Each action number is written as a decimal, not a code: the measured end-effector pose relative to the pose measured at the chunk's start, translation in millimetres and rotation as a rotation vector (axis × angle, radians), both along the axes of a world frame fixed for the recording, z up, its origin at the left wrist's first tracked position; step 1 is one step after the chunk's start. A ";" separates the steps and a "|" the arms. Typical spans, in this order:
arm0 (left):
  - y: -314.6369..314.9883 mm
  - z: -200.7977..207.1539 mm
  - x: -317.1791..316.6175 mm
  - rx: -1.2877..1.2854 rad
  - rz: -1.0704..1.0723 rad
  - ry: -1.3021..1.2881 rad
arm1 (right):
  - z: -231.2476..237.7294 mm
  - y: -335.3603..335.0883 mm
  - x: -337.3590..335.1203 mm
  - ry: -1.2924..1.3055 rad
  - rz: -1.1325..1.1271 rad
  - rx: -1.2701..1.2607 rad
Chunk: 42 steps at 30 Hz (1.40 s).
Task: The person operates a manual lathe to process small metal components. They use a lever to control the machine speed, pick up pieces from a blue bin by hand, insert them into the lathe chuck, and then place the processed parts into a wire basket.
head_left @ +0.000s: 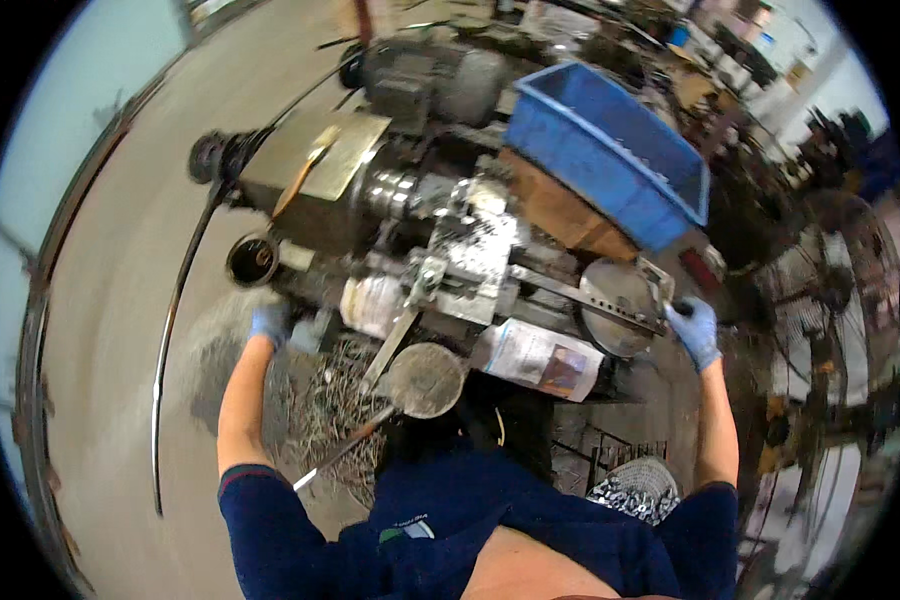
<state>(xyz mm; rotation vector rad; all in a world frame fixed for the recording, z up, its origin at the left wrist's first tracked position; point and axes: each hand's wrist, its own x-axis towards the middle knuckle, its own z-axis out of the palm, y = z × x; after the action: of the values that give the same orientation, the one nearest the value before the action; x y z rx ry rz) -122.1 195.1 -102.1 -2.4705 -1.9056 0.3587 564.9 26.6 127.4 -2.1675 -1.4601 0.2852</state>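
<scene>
left grip (270, 326): blue-gloved, out over the near-left end, just beside a small grey block (315, 331). Too smeared to tell whether open or closed on anything.
right grip (694, 332): blue-gloved, fingers bent at the right end of the machine, against or just beside a flat metal handle frame (658, 282). Cannot tell whether closed on it.
arm spread: one out to each end of the machine – probably to reach both sides from one stance.
machine (478, 245): lathe-like, directly in front of the body, between both grips. Bright metal at the middle, oily and dark around.
perforated bar (590, 298): slanting out from the middle toward the right grip, across a round plate (618, 332). Holes probably for adjusting or fixing.
brush (298, 183): lying across a metal plate (350, 155) on the left box – likely there for easy reach, up off the chips.
blue crate (585, 165): on a brown board (560, 205) behind the bar, likely for handy parts storage; board probably as a level seat.
chip heap (320, 420): on the floor below the near-left side, likely fallen from above.
chip container (638, 480): low by the right sleeve, shiny curls inside, presumably for collecting scrap.
</scene>
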 end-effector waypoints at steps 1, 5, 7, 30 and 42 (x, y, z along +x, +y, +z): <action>3.1 45.0 32.7 -0.051 -0.014 -0.012 | -40.3 -20.0 70.0 -0.133 -0.030 -0.048; -25.3 66.9 11.6 0.032 0.069 -0.178 | -89.3 -33.7 152.2 -0.553 0.048 -0.321; -36.5 101.8 26.8 0.019 0.022 -0.152 | -102.6 -34.2 174.9 -0.619 -0.023 -0.482; -186.2 130.2 139.1 -0.722 -0.026 -0.562 | -156.1 -169.3 38.9 -0.421 -0.521 -0.351; -186.9 116.8 126.6 -0.696 -0.076 -0.566 | -176.6 -137.8 88.0 -0.687 -0.426 -0.199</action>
<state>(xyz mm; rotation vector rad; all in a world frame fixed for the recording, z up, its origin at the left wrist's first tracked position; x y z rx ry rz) 4.5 8.2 14.7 -3.3870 -2.1292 0.4078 652.9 -111.1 -49.1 -2.8328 -1.2611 -0.5377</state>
